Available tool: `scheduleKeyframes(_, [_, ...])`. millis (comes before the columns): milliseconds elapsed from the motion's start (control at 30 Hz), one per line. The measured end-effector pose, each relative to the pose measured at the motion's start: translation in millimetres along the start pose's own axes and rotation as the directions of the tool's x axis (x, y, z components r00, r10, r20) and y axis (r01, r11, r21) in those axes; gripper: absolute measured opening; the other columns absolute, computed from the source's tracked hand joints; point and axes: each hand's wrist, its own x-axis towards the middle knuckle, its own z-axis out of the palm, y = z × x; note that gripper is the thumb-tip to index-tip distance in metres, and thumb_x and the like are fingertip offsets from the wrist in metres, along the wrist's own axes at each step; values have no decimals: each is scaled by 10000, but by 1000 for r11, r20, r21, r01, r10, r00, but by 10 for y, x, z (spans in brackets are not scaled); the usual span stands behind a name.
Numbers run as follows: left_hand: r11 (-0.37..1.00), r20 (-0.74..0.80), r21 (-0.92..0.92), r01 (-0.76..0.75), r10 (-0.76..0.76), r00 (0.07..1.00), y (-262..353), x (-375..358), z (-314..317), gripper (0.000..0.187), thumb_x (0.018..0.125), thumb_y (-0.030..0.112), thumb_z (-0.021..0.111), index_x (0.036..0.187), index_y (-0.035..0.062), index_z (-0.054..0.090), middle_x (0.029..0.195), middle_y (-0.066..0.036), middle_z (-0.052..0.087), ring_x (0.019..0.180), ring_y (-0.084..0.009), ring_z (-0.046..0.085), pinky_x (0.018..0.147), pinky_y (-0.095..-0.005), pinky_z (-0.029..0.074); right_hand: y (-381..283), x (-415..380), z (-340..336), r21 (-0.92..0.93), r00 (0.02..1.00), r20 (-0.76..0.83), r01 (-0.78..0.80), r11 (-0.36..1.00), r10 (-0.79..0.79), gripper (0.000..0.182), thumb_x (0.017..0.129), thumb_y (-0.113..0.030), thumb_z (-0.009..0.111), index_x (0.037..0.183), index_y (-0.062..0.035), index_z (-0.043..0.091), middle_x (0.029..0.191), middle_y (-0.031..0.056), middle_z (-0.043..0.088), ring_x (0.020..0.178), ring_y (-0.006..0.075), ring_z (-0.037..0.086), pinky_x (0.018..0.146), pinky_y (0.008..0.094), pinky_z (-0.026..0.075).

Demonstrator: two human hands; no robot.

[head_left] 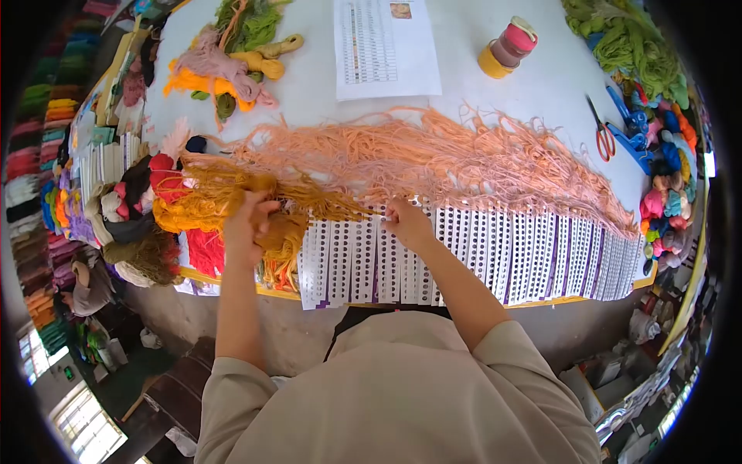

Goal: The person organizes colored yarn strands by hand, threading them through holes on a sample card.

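A loose bundle of mustard-yellow yarn (202, 203) lies at the left of the table, its strands trailing right. My left hand (249, 226), slightly blurred, has its fingers curled in this yarn. My right hand (407, 224) is closed in a pinch at the upper edge of the punched white cards (402, 271); whatever is between its fingertips is too small to make out. The mustard strand ends reach almost to these fingertips. Behind both hands, a long spread of peach-pink yarn (402, 151) hangs over the tops of the cards, which stand side by side along the front edge.
A printed sheet (375, 50) lies at the back, with stacked round tubs (510, 50) to its right. Red-handled scissors (603, 139) are at the right, near heaped skeins (668, 182). More yarn piles (224, 69) sit back left. Another person's arm (85, 290) shows far left.
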Motion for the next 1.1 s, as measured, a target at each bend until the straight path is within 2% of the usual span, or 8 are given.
scheduleKeyframes(133, [994,296,-62,89,-67,953,-553,-273,274,337,944,324,572,1149,61,621,1032,-75,687,742,-110,579,635,-214,457,-118,-38,20,8,995,29,-91,996,91,270,746,-189,741,936,-82,584,807,68,631,770,245,633,687,381,488])
scheduleKeyframes(200, [971,541,-233,63,76,838,-713,-401,446,420,956,385,528,1190,42,599,1184,-86,629,1078,-163,577,920,-298,464,-87,-82,169,235,967,-247,124,964,-64,287,770,-186,736,985,-54,598,812,73,627,753,224,618,689,351,488])
scheduleKeyframes(233, [968,545,-244,53,91,834,-695,-513,522,420,956,385,528,1190,42,599,1184,-86,629,1078,-163,577,920,-298,464,-362,-224,54,415,980,-195,38,909,47,227,824,-107,691,1015,-31,596,902,22,609,777,114,561,666,262,471])
scheduleKeyframes(300, [903,609,-401,154,137,782,-613,-766,644,463,968,391,494,1244,23,546,1333,-115,531,1262,-209,465,1060,-364,367,-705,-474,-96,603,993,-110,42,796,31,179,857,-93,660,1015,-35,601,900,1,604,772,84,540,676,243,462])
scheduleKeyframes(400, [904,659,-396,164,155,736,-554,-972,679,550,976,404,473,1340,-8,452,1342,-111,515,1242,-194,475,1052,-370,371,-1326,-979,-329,675,995,2,74,734,-102,145,870,-91,663,994,-35,614,875,-19,591,739,64,520,668,221,444])
scheduleKeyframes(567, [955,696,-297,13,207,688,-549,-1072,636,503,984,377,473,1308,-6,499,1303,-133,536,1209,-228,500,1039,-382,385,-1478,-1177,-275,627,965,-163,263,733,-206,63,892,-79,644,929,-28,635,826,-16,585,687,67,502,622,225,436])
scheduleKeyframes(767, [889,595,-457,17,292,748,-485,-1207,631,320,969,256,542,1098,-29,613,1130,-147,635,1012,-224,607,920,-368,479,-1554,-1361,-311,881,999,-29,37,472,-24,120,909,-125,626,980,-39,670,1044,-17,653,616,38,458,571,198,402])
scheduleKeyframes(1100, [915,605,-403,-4,270,749,-446,-1304,628,215,926,133,603,1083,-13,623,1163,-159,629,1063,-234,600,949,-354,469,-1584,-1459,-309,896,996,-69,85,435,-54,117,892,-141,654,970,-54,662,1131,-7,647,658,44,493,611,196,447])
